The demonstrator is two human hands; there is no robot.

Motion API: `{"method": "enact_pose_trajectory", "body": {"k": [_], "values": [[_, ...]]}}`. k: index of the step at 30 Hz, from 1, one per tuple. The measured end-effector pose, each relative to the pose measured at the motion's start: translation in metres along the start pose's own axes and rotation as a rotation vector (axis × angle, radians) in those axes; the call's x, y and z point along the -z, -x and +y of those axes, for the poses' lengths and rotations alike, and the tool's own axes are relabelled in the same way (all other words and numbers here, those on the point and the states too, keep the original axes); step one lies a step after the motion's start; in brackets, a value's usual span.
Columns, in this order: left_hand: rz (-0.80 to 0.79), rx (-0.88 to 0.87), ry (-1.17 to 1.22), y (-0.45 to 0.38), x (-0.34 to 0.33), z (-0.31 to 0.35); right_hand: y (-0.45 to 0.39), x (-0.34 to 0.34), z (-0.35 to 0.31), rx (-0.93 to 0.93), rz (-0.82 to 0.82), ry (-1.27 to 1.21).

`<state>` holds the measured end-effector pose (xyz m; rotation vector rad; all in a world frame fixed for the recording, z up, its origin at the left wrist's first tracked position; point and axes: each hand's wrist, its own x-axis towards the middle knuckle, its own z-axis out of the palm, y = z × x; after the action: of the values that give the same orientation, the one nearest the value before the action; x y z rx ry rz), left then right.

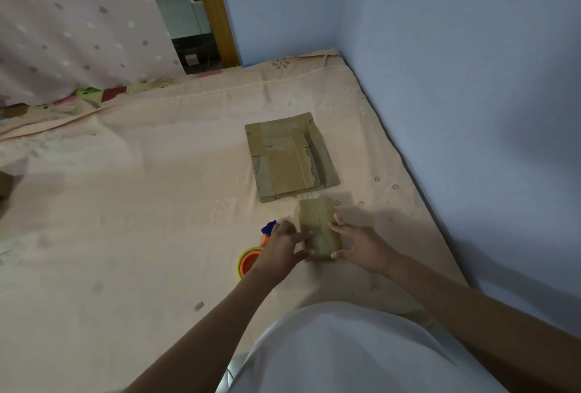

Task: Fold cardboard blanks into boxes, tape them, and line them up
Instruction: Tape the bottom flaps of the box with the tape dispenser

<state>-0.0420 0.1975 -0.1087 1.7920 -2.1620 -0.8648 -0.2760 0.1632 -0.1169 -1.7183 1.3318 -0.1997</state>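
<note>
A small folded cardboard box (319, 229) lies on the bed sheet between my hands, with a strip of clear tape sticking out at its far end. My left hand (283, 245) grips its left side, fingers curled against the edge. My right hand (358, 243) holds its right side, thumb at the near corner and a fingertip on the far edge. Just beyond the box lies a stack of flat cardboard blanks (290, 157). An orange and yellow tape dispenser (251, 259) with a blue part sits left of my left hand, partly hidden by it.
The peach sheet (141, 204) covers a mattress set in the corner of blue walls (471, 94) to the right and behind. A dotted pink curtain (78, 24) hangs at the far left. A piece of brown cardboard (4, 185) shows at the left edge.
</note>
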Motion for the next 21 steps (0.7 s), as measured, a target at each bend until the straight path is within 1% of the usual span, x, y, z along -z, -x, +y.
{"method": "enact_pose_trajectory", "body": {"k": [2,4,7,8,9,10,13,15,19,21], "values": [[0.058,0.144,0.128,0.003,-0.005,0.011,0.001,-0.004,-0.002,-0.001,0.006,-0.009],[0.149,0.347,0.319,0.005,-0.006,0.021,0.000,-0.007,-0.005,-0.001,0.001,-0.001],[0.234,0.645,0.806,0.004,-0.010,0.025,-0.002,-0.009,-0.003,-0.008,0.018,-0.014],[0.249,0.698,0.924,0.003,-0.013,0.025,-0.002,-0.010,-0.002,-0.004,0.025,-0.019],[0.255,0.723,0.982,0.003,-0.013,0.028,-0.002,-0.011,-0.002,0.001,0.029,-0.021],[0.246,0.729,0.990,0.004,-0.010,0.033,-0.002,-0.012,-0.003,0.004,0.033,-0.018],[0.209,0.712,0.874,0.003,-0.006,0.042,-0.003,-0.014,-0.008,0.016,0.044,0.046],[0.191,0.728,0.841,0.000,-0.010,0.040,-0.004,-0.015,-0.009,0.013,0.039,0.076],[0.146,0.765,0.810,0.002,-0.010,0.040,-0.005,-0.021,-0.009,-0.031,0.072,-0.004],[0.156,0.774,0.836,0.000,-0.011,0.040,-0.005,-0.023,-0.012,-0.057,0.097,-0.039]]}}
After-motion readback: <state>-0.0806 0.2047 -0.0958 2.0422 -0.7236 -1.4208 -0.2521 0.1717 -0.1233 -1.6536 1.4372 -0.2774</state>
